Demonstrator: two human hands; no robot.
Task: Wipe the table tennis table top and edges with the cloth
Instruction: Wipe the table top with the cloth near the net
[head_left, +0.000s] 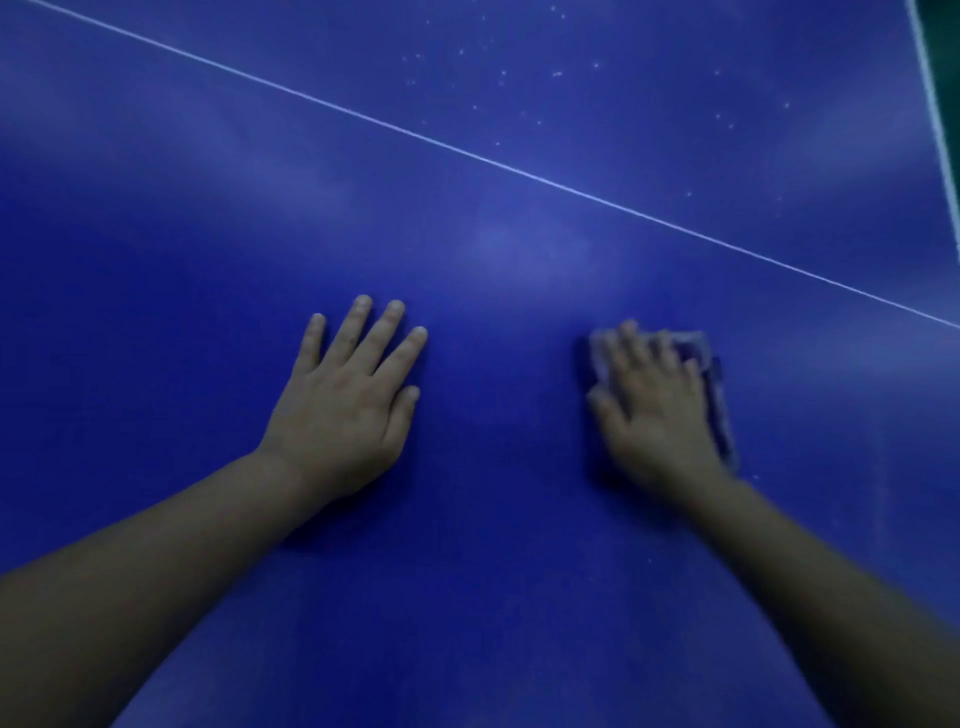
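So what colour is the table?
Deep blue table with a thin white line, in the head view.

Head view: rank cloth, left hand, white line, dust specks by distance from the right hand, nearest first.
1. Cloth: directly under the right hand, pressed flat.
2. Left hand: flat on the table, to the left.
3. White line: diagonal, beyond both hands.
4. Dust specks: far side, past the line.

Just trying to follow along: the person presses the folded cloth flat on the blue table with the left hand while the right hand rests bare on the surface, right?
Not quite: the hands are swapped. The head view shows the right hand pressing the folded greyish cloth on the blue table tennis table, while the left hand rests bare.
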